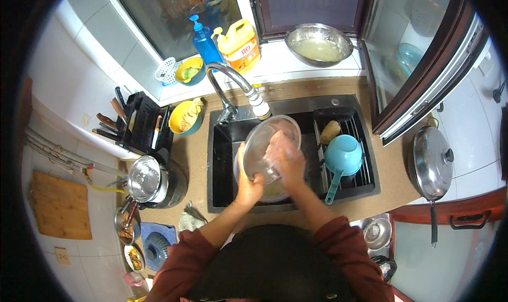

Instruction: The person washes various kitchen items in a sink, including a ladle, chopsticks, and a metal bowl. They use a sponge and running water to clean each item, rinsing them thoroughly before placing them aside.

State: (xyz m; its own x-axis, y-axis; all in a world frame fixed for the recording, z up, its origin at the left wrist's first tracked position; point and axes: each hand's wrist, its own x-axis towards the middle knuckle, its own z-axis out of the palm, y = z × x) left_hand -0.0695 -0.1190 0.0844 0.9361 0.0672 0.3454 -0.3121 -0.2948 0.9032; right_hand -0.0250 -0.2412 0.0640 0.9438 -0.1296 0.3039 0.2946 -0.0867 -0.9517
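Over the black sink (357, 99), my left hand (249, 185) grips the rim of a translucent plastic bowl (254, 143) and keeps it tilted. My right hand (289, 163), slightly blurred, is at the inside of this bowl with a pink cloth (278, 143) under its fingers. Below the tilted bowl, a second bowl (274, 193) stands in the sink with yellowish liquid in it; my hands hide much of it. The chrome faucet's white-banded spout (260, 105) ends just above the tilted bowl's far rim.
A drying rack at the sink's right holds a light-blue ladle (343, 155) and a brown root vegetable (330, 132). Left are a yellow bowl (178, 113), a knife block (139, 115) and a pot (174, 183). A lidded pan (432, 163) and open window frame (428, 72) are right.
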